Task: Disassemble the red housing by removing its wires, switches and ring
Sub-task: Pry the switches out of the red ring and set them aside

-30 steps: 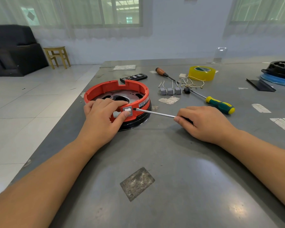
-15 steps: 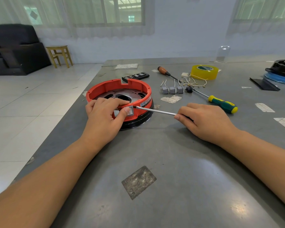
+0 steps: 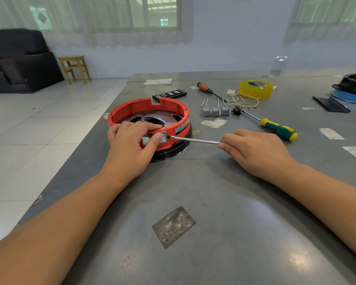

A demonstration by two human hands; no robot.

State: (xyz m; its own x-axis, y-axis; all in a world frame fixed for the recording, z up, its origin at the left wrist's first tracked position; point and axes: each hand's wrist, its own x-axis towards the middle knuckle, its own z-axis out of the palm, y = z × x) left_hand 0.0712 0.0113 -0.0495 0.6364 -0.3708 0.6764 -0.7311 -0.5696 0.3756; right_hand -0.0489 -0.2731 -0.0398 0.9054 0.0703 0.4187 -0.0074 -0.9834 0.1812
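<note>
The red housing (image 3: 148, 112) lies flat on the grey tabletop (image 3: 224, 202), open side up, seated on a black ring (image 3: 173, 150) at its base, with a notch in its far wall. A grey switch (image 3: 162, 137) sits in the near wall, facing the person. The left hand (image 3: 130, 145) drapes over the near rim, its fingers (image 3: 148, 126) curled inside the wall and the thumb pressing the switch's face. The right hand (image 3: 255, 153) pinches a slim metal tool (image 3: 193, 139) whose long axis runs nearly level from right to left, its tip at the switch's right edge. Beyond the housing lie three removed switches (image 3: 215, 111), loose wires (image 3: 243, 101), two screwdrivers (image 3: 275, 128) and a tape roll (image 3: 255, 89).
</note>
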